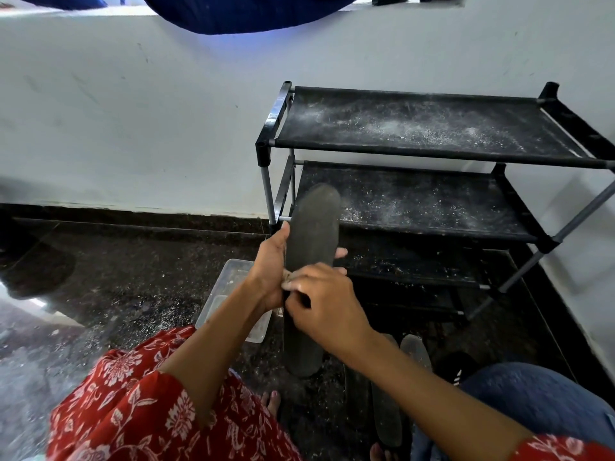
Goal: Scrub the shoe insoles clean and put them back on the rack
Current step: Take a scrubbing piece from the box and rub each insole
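Note:
I hold a long dark grey insole [311, 234] upright in front of me. My left hand [271, 261] grips its left edge near the middle, thumb in front and fingertips showing past the right edge. My right hand [324, 302] pinches a small brownish scrubbing pad [290, 277] against the insole's face. More grey insoles [414, 349] lie on the floor by my feet. The black shoe rack [432, 154] stands against the wall at right, its fabric shelves bare and dusted with white specks.
A clear plastic tub [233, 274] sits on the dark speckled floor [133, 277] behind my left forearm. White grit is scattered over the floor at left. A white wall runs behind, with blue cloth [239, 11] hanging above.

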